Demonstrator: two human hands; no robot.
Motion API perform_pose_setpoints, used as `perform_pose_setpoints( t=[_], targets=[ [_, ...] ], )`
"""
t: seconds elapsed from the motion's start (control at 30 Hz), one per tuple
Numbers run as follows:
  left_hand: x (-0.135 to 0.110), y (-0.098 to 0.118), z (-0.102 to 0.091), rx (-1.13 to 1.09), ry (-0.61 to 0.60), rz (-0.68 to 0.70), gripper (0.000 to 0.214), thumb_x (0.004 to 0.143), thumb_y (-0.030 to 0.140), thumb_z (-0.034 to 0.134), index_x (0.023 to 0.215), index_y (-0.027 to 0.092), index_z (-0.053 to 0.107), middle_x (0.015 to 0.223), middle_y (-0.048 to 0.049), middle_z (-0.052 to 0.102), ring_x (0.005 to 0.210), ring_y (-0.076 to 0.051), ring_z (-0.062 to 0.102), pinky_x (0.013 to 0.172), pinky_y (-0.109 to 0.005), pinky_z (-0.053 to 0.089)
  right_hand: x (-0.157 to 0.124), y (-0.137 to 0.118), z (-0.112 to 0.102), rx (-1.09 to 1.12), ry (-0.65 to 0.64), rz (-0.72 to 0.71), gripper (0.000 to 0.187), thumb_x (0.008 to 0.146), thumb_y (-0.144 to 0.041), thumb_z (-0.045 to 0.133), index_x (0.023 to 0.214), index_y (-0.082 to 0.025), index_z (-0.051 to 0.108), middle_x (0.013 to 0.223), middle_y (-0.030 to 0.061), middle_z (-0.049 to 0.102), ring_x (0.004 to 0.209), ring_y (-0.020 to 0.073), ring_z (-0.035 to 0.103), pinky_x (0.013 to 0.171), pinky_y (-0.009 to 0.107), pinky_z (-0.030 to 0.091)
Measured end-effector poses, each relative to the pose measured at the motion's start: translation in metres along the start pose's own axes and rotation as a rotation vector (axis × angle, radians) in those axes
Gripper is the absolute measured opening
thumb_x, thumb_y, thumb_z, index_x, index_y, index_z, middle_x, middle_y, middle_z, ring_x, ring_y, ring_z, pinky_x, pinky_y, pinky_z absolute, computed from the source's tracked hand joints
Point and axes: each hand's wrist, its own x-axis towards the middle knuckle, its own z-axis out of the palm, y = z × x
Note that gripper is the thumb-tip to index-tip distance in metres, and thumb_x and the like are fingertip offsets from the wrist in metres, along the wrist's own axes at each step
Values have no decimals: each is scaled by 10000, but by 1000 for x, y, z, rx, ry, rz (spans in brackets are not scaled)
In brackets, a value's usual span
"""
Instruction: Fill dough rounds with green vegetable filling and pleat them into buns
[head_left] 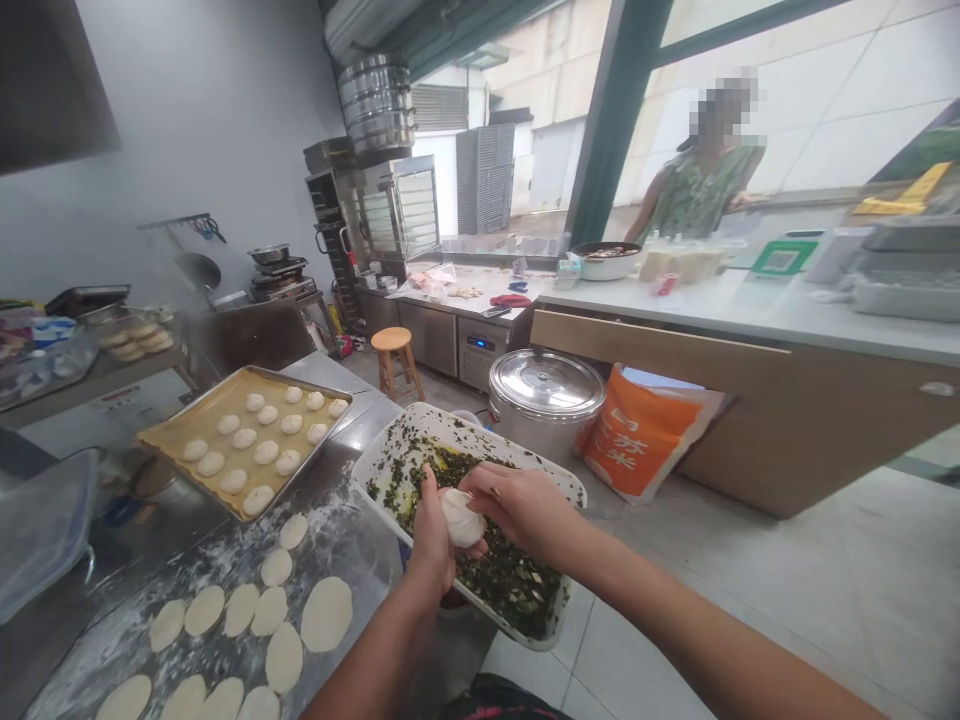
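My left hand [433, 535] cups a white filled dough bun [461, 518] over a white tray [390, 440] of chopped green filling [510, 580]. My right hand [517, 505] pinches the top of the same bun, fingers closed on the dough. Both hands meet above the middle of the filling tray. Several flat round dough wrappers [326, 612] lie on the floured steel counter [225, 560] to the left. A metal baking tray [169, 430] with several finished buns [265, 452] sits further back on the counter.
A lidded steel pot [546, 392] and an orange sack [641, 435] stand on the floor behind the filling tray. A wooden stool [396, 358] is further back. Another person [701, 180] stands outside the service counter [750, 320]. A clear plastic bin [41, 525] is at far left.
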Motion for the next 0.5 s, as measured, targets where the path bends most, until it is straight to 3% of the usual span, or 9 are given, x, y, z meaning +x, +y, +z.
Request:
perform_pose_setpoints(
  t=[0.13,0.23,0.37,0.5],
  targets=[
    [1,-1,4,-54,-42,74,604,691,692,280,840,152,505,505,-7,519,323,-114,454,279,-195,246,1,2,-1,-39,7,28,155,819,-203,404,763,-173,545,760,11,575,681,113,519,583,208,315],
    [1,-3,7,-33,-30,166,522,710,646,336,780,155,501,469,9,490,322,-108,450,275,-181,221,-1,3,-5,-25,42,24,164,830,-210,382,783,-173,535,759,10,571,687,116,513,591,209,314],
    [7,0,8,7,-8,102,527,717,640,331,644,144,491,423,-3,470,337,-120,472,303,-193,271,-3,3,-11,12,44,30,113,810,-182,408,832,-189,519,816,-4,571,712,108,513,598,198,317],
    [8,1,6,-28,-23,37,555,716,663,285,667,154,503,485,-18,525,360,-128,495,322,-206,298,-3,3,-8,10,10,59,110,791,-167,429,813,-209,528,815,-23,572,712,105,521,595,194,317]
  ],
)
